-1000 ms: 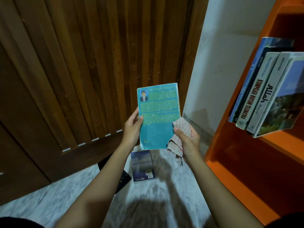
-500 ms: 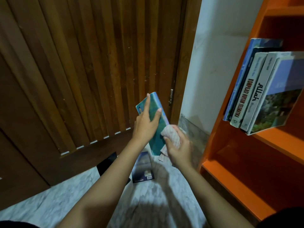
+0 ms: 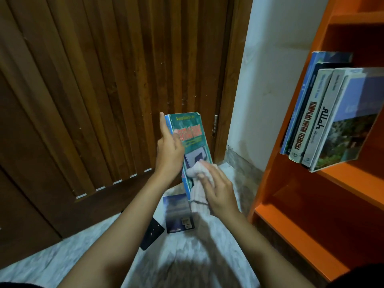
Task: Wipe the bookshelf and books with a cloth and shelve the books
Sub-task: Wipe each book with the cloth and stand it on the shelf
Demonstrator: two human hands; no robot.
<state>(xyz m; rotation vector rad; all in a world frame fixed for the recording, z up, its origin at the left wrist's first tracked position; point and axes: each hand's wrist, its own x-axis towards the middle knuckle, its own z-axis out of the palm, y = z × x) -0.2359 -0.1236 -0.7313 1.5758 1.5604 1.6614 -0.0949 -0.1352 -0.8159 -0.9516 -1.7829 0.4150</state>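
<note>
1. Slatted wooden door (image 3: 104, 90), dark brown, vertical ribs, filling the left and centre.
2. Orange bookshelf (image 3: 291, 183) at the right edge, smooth painted boards; lower shelf bare.
3. Pale marbled floor (image 3: 224, 246), glossy, veined in grey.
4. Row of shelved books (image 3: 324, 113) leaning left on the upper shelf, spines outward, the rightmost showing a landscape cover.
5. Teal paperback (image 3: 191, 138) held upright above the floor, in front of the door's hinge edge, front cover turned to the right; red title lettering, worn corners, slightly bowed.
6. Left hand (image 3: 169, 150) gripping the paperback from its left side, behind the cover, index finger stretched up along the spine edge.
7. Right hand (image 3: 216, 190) closed on the cloth (image 3: 197, 183), pressing it flat against the lower half of the cover.
8. Cloth whitish, soft, crumpled, faint checked lines, hanging below the book's bottom edge.
9. Blue book (image 3: 178, 215) lying flat on the floor directly beneath the hands.
10. Black flat object (image 3: 151, 233) beside that book, partly hidden by the left forearm.
</note>
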